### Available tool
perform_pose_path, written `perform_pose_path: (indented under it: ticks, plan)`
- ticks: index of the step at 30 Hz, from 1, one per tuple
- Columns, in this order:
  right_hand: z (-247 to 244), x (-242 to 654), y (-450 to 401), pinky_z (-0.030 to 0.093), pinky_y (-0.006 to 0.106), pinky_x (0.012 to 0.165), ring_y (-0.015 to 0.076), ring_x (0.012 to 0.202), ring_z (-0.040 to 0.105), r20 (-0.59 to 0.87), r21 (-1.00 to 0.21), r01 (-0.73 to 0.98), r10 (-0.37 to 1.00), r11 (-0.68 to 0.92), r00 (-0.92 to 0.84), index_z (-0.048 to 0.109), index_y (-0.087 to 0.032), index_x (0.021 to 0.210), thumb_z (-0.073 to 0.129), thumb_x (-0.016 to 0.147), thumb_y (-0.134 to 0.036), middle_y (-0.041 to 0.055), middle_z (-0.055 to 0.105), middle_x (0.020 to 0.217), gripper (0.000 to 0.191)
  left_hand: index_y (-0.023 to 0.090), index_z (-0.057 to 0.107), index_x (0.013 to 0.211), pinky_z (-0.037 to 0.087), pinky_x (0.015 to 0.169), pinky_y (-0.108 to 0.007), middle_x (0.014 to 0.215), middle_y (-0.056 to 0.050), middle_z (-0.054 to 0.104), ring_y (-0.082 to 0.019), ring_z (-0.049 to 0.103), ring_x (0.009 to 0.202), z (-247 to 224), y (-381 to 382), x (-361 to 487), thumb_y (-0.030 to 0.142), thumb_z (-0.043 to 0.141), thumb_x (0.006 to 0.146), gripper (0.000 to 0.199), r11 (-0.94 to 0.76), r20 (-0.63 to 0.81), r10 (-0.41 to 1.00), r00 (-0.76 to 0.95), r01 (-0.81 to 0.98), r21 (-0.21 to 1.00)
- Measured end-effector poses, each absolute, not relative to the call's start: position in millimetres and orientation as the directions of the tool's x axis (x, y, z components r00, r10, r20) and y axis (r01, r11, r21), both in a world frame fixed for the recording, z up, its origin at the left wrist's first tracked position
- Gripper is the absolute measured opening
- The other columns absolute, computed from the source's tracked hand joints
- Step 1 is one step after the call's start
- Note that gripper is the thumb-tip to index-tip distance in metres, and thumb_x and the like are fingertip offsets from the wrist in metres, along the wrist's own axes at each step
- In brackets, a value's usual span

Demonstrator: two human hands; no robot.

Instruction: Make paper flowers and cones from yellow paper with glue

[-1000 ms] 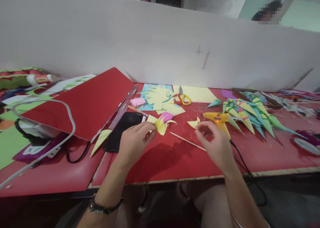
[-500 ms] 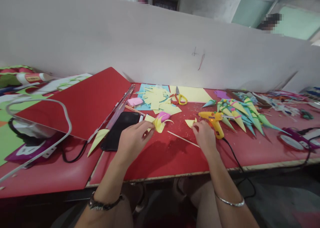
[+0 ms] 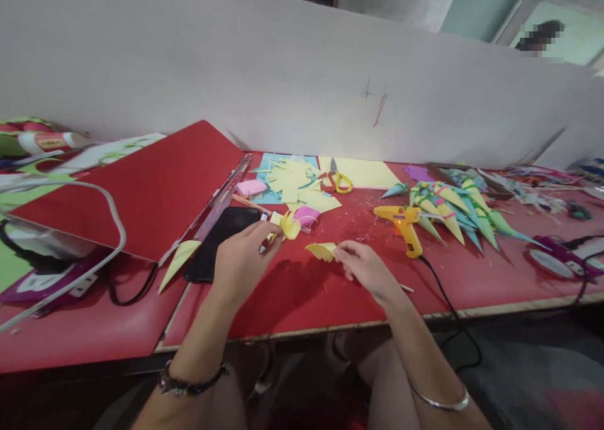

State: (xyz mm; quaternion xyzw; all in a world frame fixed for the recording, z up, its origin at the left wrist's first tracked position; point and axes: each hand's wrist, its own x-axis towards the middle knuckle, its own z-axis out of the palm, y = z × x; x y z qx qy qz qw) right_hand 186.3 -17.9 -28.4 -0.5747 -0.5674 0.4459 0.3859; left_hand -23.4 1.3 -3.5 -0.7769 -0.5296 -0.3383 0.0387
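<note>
My left hand (image 3: 245, 257) pinches a yellow curled paper piece (image 3: 289, 226) with petal-like tips, held over the red table. My right hand (image 3: 365, 263) is closed on a second yellow paper piece (image 3: 323, 251) with a notched lower edge, a short way to the right and nearer me. Just behind the left piece lies a pink packet (image 3: 306, 216). To the right of my right hand rests a yellow glue gun (image 3: 408, 232), its nozzle pointing left or right, which I cannot tell. A thin pale stick (image 3: 406, 288) shows partly from under my right wrist.
A black phone (image 3: 202, 260) and a yellow paper cone (image 3: 178, 263) lie left. Behind are paper scraps (image 3: 285, 181) and scissors (image 3: 341, 183). Green, blue and yellow paper cones (image 3: 453, 219) are piled right. A cable (image 3: 443, 295) runs off the front edge.
My right hand has moved left with its yellow paper piece, toward the left hand. The left hand's piece has turned and shifted slightly left. More of the view has tilted down.
</note>
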Motion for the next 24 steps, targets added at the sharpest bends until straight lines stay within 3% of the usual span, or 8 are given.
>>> perform_pose_path:
  ticks: [3,6,9,14,19,24]
  plan:
    - [-32,186,-20,0.042,0.028,0.057,0.0163,0.066,0.054,0.272,-0.789,0.6,0.951,0.134,0.146,0.051,-0.018,0.088,0.05,0.078,-0.039,0.0035,0.055,0.077,0.023,0.021,0.059,0.077,0.037,0.051,-0.02,0.073,0.001,0.066,-0.011,0.057,0.057,-3,2,-23,0.027,0.046,0.081,0.015,-0.404,0.537,0.821,0.192,0.861,0.309]
    - [-31,183,-21,0.046,0.032,0.069,0.0227,0.09,0.054,0.513,-0.543,0.772,0.858,0.331,-0.007,0.048,-0.019,0.105,0.05,0.08,-0.034,0.01,0.052,0.098,0.029,0.021,0.059,0.076,0.037,0.052,-0.02,0.075,0.001,0.066,-0.011,0.057,0.058,-2,2,-22,0.026,0.046,0.08,0.014,-0.395,0.51,0.838,0.195,0.861,0.319]
    - [-25,179,-21,0.047,0.034,0.07,0.0242,0.094,0.052,0.498,-0.357,0.842,0.845,0.405,-0.195,0.051,-0.02,0.109,0.048,0.083,-0.03,0.0111,0.05,0.103,0.028,0.022,0.059,0.076,0.037,0.053,-0.021,0.076,0.001,0.066,-0.012,0.058,0.059,-3,3,-22,0.024,0.047,0.078,0.013,-0.396,0.487,0.848,0.208,0.859,0.323]
    - [-15,173,-30,0.045,0.036,0.077,0.0231,0.092,0.051,0.466,-0.183,0.802,0.768,0.569,-0.439,0.056,-0.022,0.111,0.051,0.083,-0.039,0.0106,0.053,0.106,0.033,0.022,0.06,0.076,0.037,0.052,-0.022,0.075,0.0,0.067,-0.013,0.057,0.058,-3,4,-22,0.023,0.047,0.077,0.013,-0.395,0.482,0.849,0.216,0.865,0.308]
    - [-16,168,-41,0.043,0.039,0.085,0.0237,0.098,0.05,0.456,-0.137,0.726,0.693,0.674,-0.558,0.058,-0.024,0.109,0.052,0.081,-0.044,0.0107,0.052,0.11,0.035,0.021,0.06,0.076,0.037,0.052,-0.021,0.075,0.0,0.067,-0.013,0.058,0.057,-2,3,-22,0.025,0.048,0.077,0.013,-0.392,0.493,0.844,0.211,0.87,0.3]
    - [-17,162,-45,0.044,0.031,0.083,0.0175,0.094,0.053,0.321,-0.361,0.656,0.748,0.663,-0.58,0.057,-0.023,0.107,0.052,0.083,-0.033,0.0062,0.054,0.103,0.026,0.022,0.061,0.077,0.038,0.052,-0.021,0.075,0.001,0.067,-0.013,0.059,0.059,-2,3,-22,0.023,0.049,0.076,0.012,-0.389,0.479,0.852,0.212,0.868,0.307]
